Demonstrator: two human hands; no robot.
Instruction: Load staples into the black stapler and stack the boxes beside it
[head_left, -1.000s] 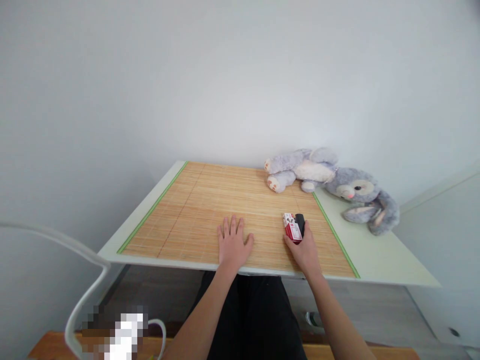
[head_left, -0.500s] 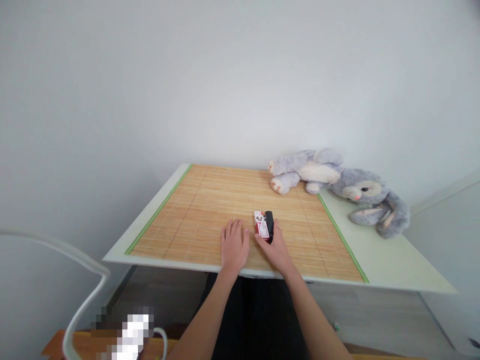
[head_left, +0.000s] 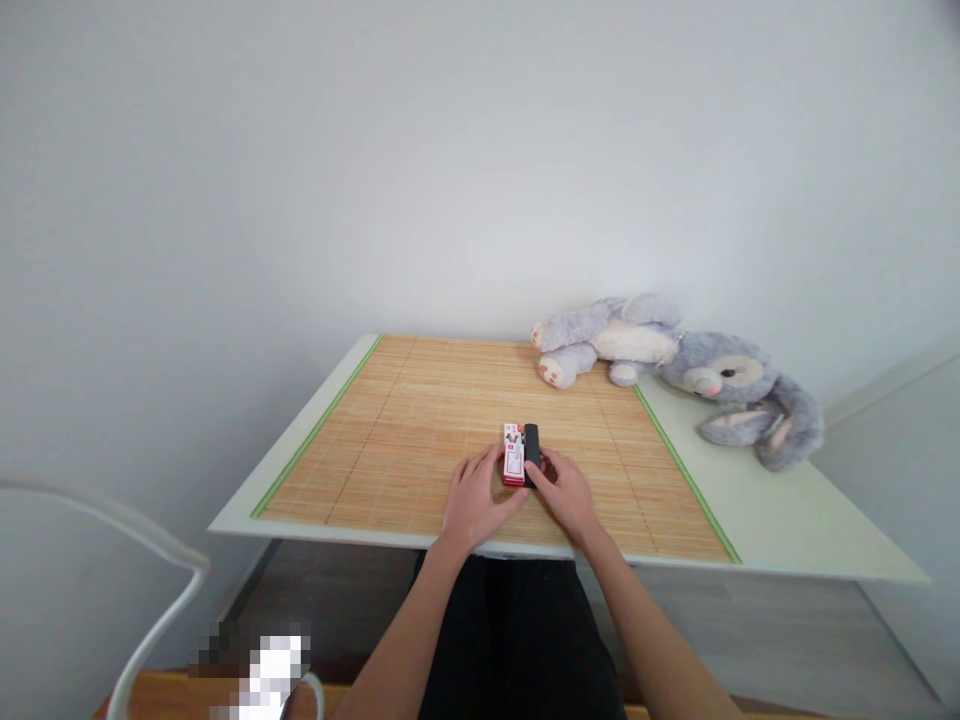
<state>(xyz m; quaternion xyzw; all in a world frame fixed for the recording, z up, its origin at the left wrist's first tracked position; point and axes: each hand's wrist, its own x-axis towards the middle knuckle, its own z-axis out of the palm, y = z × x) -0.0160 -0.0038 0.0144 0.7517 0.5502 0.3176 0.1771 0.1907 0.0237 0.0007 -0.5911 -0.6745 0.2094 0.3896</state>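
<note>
A small red-and-white box (head_left: 514, 460) with printing on top lies on the bamboo mat (head_left: 412, 440). Close against its right side is a slim black object (head_left: 532, 442), its kind not clear from here. My left hand (head_left: 474, 502) curls around the box's left side and near corner, fingertips at its edge and thumb by its front. My right hand (head_left: 568, 492) grips the black object, thumb over its near end and fingers along its right side. Parts of both things are hidden by my fingers.
A grey plush rabbit (head_left: 637, 340) lies on its side at the table's back right, partly on the mat. The white table (head_left: 795, 520) meets a wall behind. A white cable (head_left: 157, 620) hangs at lower left, near a pixelated bright patch.
My left hand has moved right from flat on the mat to the box. The box and black object have turned straighter and shifted slightly left, with my right hand still on them.
</note>
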